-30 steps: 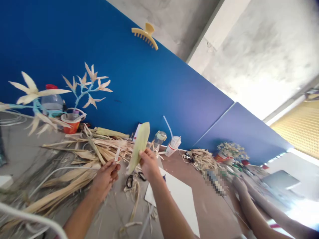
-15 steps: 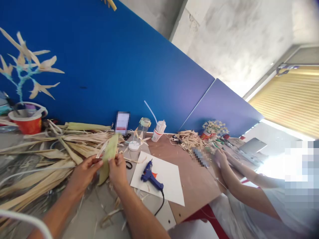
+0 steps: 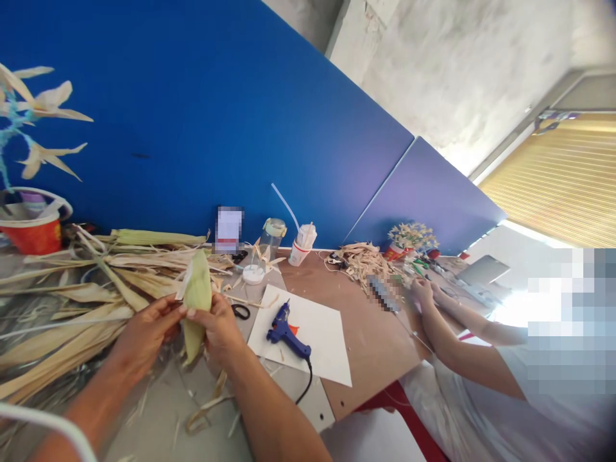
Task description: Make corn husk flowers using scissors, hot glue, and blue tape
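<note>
A pale green corn husk [image 3: 197, 289] stands roughly upright between my two hands, above the table. My left hand [image 3: 153, 327] pinches its left edge, close to a thin whitish strip. My right hand [image 3: 222, 327] grips the husk's other edge, the thumb lying across its front. Long dried corn husks [image 3: 96, 301] are heaped beside and behind my left hand. To the right of my right hand, a blue glue gun [image 3: 289, 332] lies on a white board [image 3: 327, 340], its cord running toward the front edge. Black scissor handles [image 3: 240, 312] show near my right hand.
At the back stand a clear bottle [image 3: 272, 240], a paper cup [image 3: 301, 247] and a phone [image 3: 228, 230] with blurred edges. A red bucket [image 3: 33, 231] with husk flowers is at left. Husk scraps [image 3: 368, 264] lie further right, near a co-worker's hands [image 3: 426, 294].
My hands have turned the husk so its broad face shows more, and my right thumb now lies across it. The whole view has shifted slightly, moving objects left and up.
</note>
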{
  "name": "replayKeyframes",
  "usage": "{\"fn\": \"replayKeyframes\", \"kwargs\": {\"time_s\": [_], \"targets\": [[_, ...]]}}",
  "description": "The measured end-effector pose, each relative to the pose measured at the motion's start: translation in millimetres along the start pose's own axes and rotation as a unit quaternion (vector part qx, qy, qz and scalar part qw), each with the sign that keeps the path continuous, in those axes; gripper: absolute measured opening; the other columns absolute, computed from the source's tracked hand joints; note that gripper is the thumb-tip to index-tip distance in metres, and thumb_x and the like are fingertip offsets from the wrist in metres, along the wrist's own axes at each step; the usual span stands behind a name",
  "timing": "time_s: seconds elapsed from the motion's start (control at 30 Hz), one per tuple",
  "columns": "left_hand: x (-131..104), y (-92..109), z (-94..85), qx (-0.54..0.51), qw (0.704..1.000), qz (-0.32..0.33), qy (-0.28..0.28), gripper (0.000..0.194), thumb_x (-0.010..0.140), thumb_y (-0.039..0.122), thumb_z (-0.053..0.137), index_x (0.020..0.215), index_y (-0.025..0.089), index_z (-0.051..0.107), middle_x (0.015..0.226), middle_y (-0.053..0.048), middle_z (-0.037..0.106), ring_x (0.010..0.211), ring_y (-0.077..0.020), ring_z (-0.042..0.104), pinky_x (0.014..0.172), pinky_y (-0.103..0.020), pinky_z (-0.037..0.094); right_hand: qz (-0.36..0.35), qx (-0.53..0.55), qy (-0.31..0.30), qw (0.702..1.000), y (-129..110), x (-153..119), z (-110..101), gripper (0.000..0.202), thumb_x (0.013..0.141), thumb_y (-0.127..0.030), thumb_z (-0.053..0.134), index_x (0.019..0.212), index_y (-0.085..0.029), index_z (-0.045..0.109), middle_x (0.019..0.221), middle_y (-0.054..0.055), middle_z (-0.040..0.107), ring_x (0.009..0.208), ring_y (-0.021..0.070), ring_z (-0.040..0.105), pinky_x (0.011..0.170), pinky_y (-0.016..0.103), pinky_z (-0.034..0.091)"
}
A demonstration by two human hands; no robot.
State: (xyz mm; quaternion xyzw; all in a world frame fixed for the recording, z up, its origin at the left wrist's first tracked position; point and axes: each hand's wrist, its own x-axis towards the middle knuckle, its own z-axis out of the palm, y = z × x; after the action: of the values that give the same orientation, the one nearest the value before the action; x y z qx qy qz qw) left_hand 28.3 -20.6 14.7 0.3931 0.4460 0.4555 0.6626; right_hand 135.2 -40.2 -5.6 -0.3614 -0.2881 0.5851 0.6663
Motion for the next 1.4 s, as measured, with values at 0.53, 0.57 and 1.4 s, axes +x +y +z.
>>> {"fn": "replayKeyframes", "kwargs": {"time_s": [0.53, 0.57, 1.4], "targets": [[0, -5, -1.0, -0.036, 0.998, 0.013, -0.052, 0.035, 0.058, 0.035, 0.081, 0.074, 0.017, 0.055, 0.05, 0.009, 0.044, 0.038, -0.0034, 0.031, 0.038, -0.017, 0.024, 0.037, -0.01, -0.013, 0.999, -4, -3, -4, 0.032, 0.055, -0.03, 0.076, 0.083, -0.018, 0.067, 0.072, 0.001, 0.07, 0.064, 0.0177, 0.064, 0.061, 0.028, 0.051], [1, -5, -1.7, -0.038, 0.998, 0.019, -0.044, 0.034, 0.06, 0.037, 0.079, 0.073, 0.017, 0.056, 0.05, 0.009, 0.045, 0.038, -0.003, 0.03, 0.038, -0.017, 0.024, 0.036, -0.012, -0.003, 0.999, -3, -2, -5, 0.03, 0.055, -0.029, 0.076, 0.081, -0.018, 0.066, 0.069, 0.0, 0.069, 0.062, 0.0169, 0.062, 0.06, 0.028, 0.051], [11, -6, -8.5, -0.108, 0.994, 0.019, 0.017, 0.024, 0.059, 0.03, 0.075, 0.07, 0.014, 0.062, 0.056, 0.004, 0.055, 0.037, -0.0013, 0.029, 0.037, -0.017, 0.023, -0.003, -0.862, -0.052, 0.504, -126, 26, -55, 0.032, 0.085, -0.015, 0.045, 0.105, -0.021, 0.07, 0.104, 0.004, 0.072, 0.094, 0.0163, 0.064, 0.077, 0.023, 0.045]]}}
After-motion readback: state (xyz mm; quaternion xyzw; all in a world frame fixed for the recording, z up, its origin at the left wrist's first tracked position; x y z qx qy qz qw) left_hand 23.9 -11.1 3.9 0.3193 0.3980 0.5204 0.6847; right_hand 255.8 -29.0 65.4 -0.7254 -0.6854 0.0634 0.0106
